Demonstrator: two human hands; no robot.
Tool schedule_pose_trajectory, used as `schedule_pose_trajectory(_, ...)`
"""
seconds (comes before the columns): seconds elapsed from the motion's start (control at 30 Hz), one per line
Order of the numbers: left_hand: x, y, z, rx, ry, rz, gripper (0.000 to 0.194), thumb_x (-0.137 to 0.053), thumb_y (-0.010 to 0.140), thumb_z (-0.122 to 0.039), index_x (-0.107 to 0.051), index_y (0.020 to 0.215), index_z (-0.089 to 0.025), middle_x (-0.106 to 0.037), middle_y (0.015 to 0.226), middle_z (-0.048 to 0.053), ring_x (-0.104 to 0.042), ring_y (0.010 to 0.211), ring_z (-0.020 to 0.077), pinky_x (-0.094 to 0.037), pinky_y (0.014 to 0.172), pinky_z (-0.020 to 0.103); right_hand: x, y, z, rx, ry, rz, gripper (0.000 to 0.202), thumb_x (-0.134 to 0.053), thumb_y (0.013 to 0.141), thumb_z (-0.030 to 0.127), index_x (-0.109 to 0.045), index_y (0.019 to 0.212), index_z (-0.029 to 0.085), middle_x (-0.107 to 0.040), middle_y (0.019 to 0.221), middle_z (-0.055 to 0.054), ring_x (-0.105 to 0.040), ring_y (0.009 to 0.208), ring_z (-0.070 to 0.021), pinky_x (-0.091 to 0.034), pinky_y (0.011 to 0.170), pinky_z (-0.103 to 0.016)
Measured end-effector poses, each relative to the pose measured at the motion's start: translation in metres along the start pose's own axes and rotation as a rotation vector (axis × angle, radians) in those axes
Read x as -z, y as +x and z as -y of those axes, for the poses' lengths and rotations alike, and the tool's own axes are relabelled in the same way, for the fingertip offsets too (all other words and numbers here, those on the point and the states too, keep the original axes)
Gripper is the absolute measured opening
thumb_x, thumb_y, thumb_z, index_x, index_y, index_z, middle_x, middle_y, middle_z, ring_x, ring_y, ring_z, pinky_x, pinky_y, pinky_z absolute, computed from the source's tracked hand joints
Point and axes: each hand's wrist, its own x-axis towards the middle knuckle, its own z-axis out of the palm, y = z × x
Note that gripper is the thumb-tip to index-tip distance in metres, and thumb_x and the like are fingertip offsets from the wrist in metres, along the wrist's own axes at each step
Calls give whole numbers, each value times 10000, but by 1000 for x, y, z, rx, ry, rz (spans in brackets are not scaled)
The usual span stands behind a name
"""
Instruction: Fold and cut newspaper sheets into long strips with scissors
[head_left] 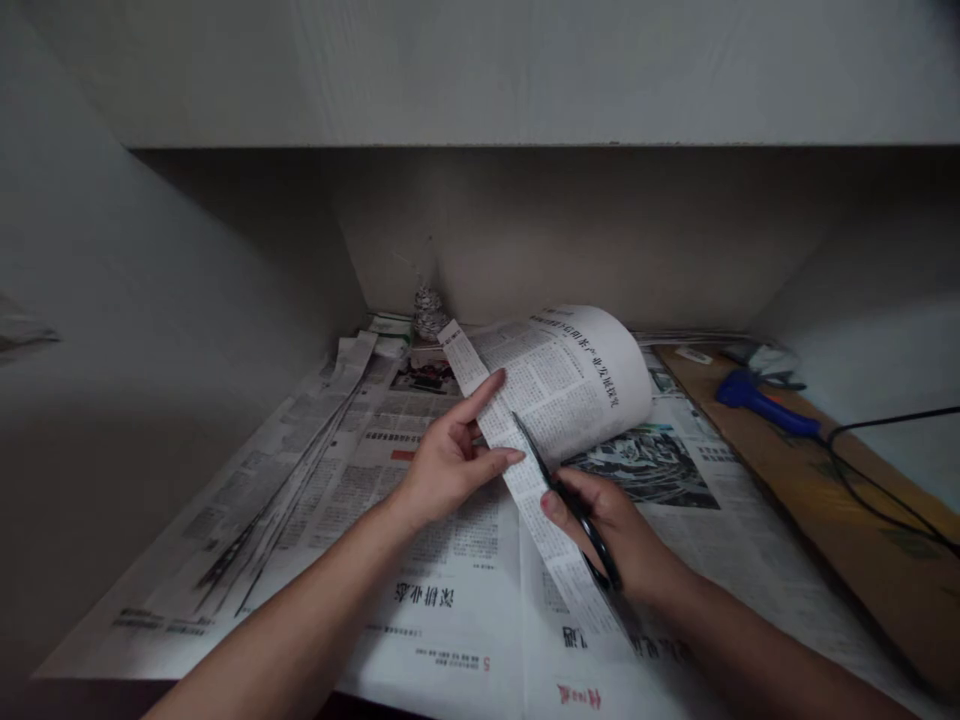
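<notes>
My left hand [457, 455] pinches a newspaper sheet [551, 385] near its left edge, thumb and forefinger on the printed face. The sheet's far right side curls upward. In my right hand [600, 515] are black-handled scissors [589, 530], their blades pointing up and left along the paper. A long narrow strip [559, 545] runs down to the right, beside the scissors, and its upper end stands out past my left hand. Beneath both hands, newspaper [450, 540] covers the table.
Cut paper strips [300, 460] lie in a bundle at the left. A coiled cone-shaped object [429, 312] stands at the back. On a brown board [795, 480] at the right are a blue tool [765, 405] and a black cable [862, 490]. A shelf edge [525, 146] overhangs.
</notes>
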Motion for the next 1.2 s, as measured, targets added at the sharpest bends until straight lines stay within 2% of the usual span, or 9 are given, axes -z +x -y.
schedule_pose_trajectory(0.17,4,1,4,7,-3,-24,935,-891,695,-289,-458,1524,-305,-563,1504,92,-682,1136,270,-611,896,390,0,-1,-2,21,26,13,406,-627,924,585,-559,811,201,-584,773,-8,-500,668,-145,-417,600,-283)
schedule_pose_trajectory(0.27,11,6,4,-8,-10,-115,899,-896,687,-290,-502,1495,-291,-628,1437,83,-648,1220,283,-566,1008,408,1,-2,0,7,-11,24,399,-633,920,582,-583,838,195,-554,745,2,-475,649,-138,-399,571,-274)
schedule_pose_trajectory(0.4,22,12,1,-24,-10,-197,864,-896,687,-286,-531,1470,-294,-675,1377,77,-626,1265,311,-546,1050,461,1,-1,-1,-3,-33,47,433,-618,920,604,-554,798,194,-518,716,9,-456,638,-134,-374,541,-263)
schedule_pose_trajectory(0.57,21,9,-2,-108,84,-97,710,-876,722,-267,-620,1383,-304,-588,1491,57,-543,1370,305,-450,1151,498,0,-1,-2,3,-69,30,434,-624,907,615,-568,807,196,-545,726,-2,-481,648,-144,-383,553,-268)
schedule_pose_trajectory(0.7,14,4,-1,-168,138,-23,687,-847,762,-255,-602,1402,-303,-527,1545,69,-509,1402,297,-444,1152,499,0,-2,1,1,-53,30,422,-621,911,612,-596,842,196,-607,775,-28,-522,679,-161,-407,570,-274)
schedule_pose_trajectory(0.8,11,3,0,-189,155,-20,735,-844,765,-250,-560,1441,-296,-489,1572,81,-471,1432,302,-435,1157,502,1,-2,3,17,-42,36,420,-619,919,604,-587,841,192,-605,790,-29,-521,694,-159,-414,585,-274)
schedule_pose_trajectory(1.03,11,3,-3,-144,130,-12,777,-842,765,-264,-521,1473,-289,-441,1599,98,-507,1399,332,-538,1053,491,0,-3,2,22,-6,53,420,-627,921,598,-562,854,188,-545,760,-1,-482,679,-143,-392,578,-272)
schedule_pose_trajectory(1.2,11,4,-2,-137,125,-23,788,-845,762,-275,-515,1477,-279,-451,1590,106,-508,1398,333,-515,1075,513,0,-2,-3,24,-11,46,433,-594,940,605,-566,845,183,-541,757,-2,-466,666,-139,-387,576,-279)
